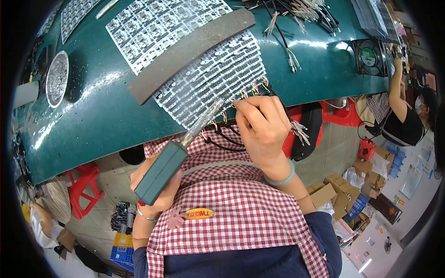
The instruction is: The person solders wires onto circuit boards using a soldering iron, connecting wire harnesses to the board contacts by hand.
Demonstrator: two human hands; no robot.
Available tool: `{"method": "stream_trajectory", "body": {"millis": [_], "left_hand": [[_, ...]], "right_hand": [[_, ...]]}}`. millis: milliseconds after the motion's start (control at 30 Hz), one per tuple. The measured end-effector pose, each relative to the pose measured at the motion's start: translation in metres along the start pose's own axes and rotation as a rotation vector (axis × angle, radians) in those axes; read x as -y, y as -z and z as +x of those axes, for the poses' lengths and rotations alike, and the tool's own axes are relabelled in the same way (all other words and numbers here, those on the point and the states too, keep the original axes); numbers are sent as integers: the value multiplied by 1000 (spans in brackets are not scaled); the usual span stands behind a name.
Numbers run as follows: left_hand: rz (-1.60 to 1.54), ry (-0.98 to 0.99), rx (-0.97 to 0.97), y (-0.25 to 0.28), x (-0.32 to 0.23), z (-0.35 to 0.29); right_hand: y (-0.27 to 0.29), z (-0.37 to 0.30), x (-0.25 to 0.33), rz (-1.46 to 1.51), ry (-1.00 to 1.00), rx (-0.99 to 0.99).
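My left hand [157, 185] is closed round the green handle of a soldering iron [163, 170]. Its metal barrel slants up and right, with the tip at the near right edge of a stack of circuit board panels [211, 69]. Beside that tip, my right hand [263, 124] pinches thin coloured wires [233, 103] against the boards; the fingers partly hide them. More black cables with coloured wire ends [227, 136] hang from the panels' near edge. A dark flat bar [192, 53] lies across the panels.
On the green table [102, 120] stand a round metal bowl [57, 78] at left and a small fan [369, 57] at right. Bundles of cables [306, 14] lie at the far side. Red stools [84, 191] stand below. Other people [410, 116] sit at both sides.
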State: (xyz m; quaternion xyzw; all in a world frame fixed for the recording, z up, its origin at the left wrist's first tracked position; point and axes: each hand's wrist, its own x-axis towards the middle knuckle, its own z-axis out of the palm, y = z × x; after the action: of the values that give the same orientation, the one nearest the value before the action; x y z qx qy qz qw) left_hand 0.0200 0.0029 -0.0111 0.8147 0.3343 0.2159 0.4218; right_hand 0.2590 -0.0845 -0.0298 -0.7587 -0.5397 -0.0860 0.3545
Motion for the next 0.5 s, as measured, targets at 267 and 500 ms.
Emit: {"method": "stream_trajectory", "body": {"millis": [267, 500], "left_hand": [[31, -116, -3, 5, -7, 9], [-33, -43, 21, 7, -9, 9]], "right_hand": [[-1, -1, 4, 28, -2, 6], [-4, -4, 5, 48, -10, 15]]}}
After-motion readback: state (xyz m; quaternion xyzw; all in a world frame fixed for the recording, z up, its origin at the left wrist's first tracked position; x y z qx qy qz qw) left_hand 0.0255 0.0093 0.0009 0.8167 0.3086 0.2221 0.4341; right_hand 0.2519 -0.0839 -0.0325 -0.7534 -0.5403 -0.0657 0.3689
